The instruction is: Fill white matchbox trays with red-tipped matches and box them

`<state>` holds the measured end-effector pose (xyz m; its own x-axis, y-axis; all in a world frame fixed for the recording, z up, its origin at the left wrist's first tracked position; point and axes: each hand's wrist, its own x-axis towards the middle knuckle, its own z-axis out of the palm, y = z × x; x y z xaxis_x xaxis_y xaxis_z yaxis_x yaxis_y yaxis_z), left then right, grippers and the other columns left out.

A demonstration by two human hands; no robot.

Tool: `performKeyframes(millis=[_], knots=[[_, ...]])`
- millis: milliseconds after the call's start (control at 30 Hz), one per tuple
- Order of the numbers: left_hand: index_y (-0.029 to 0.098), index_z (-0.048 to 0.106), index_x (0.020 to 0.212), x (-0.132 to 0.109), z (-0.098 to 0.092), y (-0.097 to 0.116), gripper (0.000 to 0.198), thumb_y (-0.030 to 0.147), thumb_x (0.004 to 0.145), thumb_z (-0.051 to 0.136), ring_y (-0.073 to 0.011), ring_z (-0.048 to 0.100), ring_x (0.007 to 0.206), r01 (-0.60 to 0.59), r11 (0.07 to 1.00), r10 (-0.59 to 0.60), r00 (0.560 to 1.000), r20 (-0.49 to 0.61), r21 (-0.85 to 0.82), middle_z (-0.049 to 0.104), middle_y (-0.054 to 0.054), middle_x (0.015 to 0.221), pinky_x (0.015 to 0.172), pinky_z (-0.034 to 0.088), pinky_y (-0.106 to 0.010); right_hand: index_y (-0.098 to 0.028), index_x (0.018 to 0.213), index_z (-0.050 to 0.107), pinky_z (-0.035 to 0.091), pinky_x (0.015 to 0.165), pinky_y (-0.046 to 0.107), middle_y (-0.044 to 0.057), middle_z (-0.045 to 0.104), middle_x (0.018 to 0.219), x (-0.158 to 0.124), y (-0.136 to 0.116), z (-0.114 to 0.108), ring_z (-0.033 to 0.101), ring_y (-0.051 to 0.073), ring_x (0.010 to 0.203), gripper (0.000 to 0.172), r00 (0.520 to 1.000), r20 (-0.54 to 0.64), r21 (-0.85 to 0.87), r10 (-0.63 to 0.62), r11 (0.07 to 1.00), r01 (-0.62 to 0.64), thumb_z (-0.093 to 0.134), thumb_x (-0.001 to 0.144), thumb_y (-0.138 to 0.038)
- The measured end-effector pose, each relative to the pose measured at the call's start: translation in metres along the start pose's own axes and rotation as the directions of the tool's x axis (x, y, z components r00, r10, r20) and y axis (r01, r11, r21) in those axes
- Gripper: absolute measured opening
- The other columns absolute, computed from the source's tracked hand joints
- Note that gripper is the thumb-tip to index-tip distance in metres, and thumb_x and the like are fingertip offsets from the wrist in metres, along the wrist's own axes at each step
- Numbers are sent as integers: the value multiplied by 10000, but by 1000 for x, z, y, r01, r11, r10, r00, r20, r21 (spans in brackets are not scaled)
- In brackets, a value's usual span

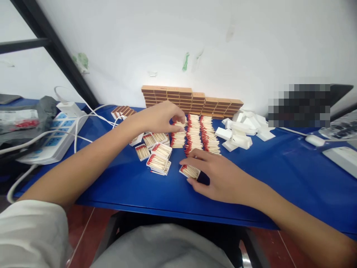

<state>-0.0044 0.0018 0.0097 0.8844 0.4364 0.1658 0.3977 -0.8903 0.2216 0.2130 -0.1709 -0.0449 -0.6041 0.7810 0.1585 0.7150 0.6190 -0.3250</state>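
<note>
My right hand grips a small white matchbox tray by its edges, thumb at the near side and fingers at the far side; red-headed matches lie in it. My left hand curves over the far part of the left row of matches, thumb and fingers apart, with red heads showing in the gap. Two more match rows, a middle row and a right row, lie beside it. Left of the rows sit several filled trays, some stacked, with a loose match at their near edge.
Stacked matchbox sleeves form a low wall against the back wall. White unfilled trays are heaped at right. More sleeves, cables and a power strip are at left. A dark screen stands back right on the blue table.
</note>
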Motion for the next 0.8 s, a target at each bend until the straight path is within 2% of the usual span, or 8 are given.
performKeyframes(millis=[67, 133, 267, 400, 533, 800], knots=[[180, 792, 1100, 0, 0, 0, 273, 361, 935, 672, -203, 728, 971, 7, 1000, -7, 1000, 3, 2, 810, -75, 1070, 870, 503, -328, -247, 1378, 655, 596, 893, 421, 105, 675, 1257, -2, 6, -7, 699, 254, 1056, 434, 1000, -4, 21, -17, 1000, 17, 661, 945, -217], [181, 791, 1102, 0, 0, 0, 269, 354, 932, 674, -205, 726, 974, 8, 1000, -8, 1000, 2, 4, 808, -75, 1072, 870, 500, -328, -234, 1344, 663, 590, 929, 449, 113, 681, 1246, -2, 11, -11, 684, 280, 1101, 411, 1000, -29, 3, -11, 1000, 12, 709, 937, -263], [171, 787, 1105, 0, 0, 0, 265, 344, 934, 681, -201, 725, 966, -13, 1000, 13, 1000, 0, 13, 807, -71, 1065, 874, 499, -327, -218, 1173, 695, 586, 901, 454, 99, 711, 1141, -1, 18, -12, 678, 283, 1065, 257, 1000, -12, -10, 9, 1000, -9, 747, 947, -329], [181, 788, 1113, 0, 1, -1, 265, 354, 939, 687, -203, 723, 980, -7, 1000, 7, 1000, -2, 22, 806, -68, 1079, 886, 496, -328, -233, 1143, 701, 581, 899, 435, 78, 715, 1123, -2, 21, -14, 680, 259, 1035, 188, 999, 10, 10, 45, 999, -45, 690, 965, -293], [189, 789, 1111, -1, 1, 0, 257, 351, 934, 700, -202, 722, 982, 12, 1000, -11, 1000, -7, 28, 805, -65, 1081, 886, 498, -327, -249, 1157, 715, 576, 902, 441, 77, 713, 1129, -2, 23, -17, 680, 263, 1028, 205, 997, 14, 22, 78, 997, -78, 635, 971, -282], [193, 792, 1105, 0, 2, -2, 253, 348, 929, 697, -196, 729, 972, -4, 1000, 4, 1000, -13, 21, 808, -55, 1074, 879, 506, -319, -246, 1237, 722, 566, 930, 447, 89, 717, 1139, 1, 32, -13, 680, 268, 1073, 280, 1000, -23, 25, 19, 1000, -19, 579, 997, -244]])
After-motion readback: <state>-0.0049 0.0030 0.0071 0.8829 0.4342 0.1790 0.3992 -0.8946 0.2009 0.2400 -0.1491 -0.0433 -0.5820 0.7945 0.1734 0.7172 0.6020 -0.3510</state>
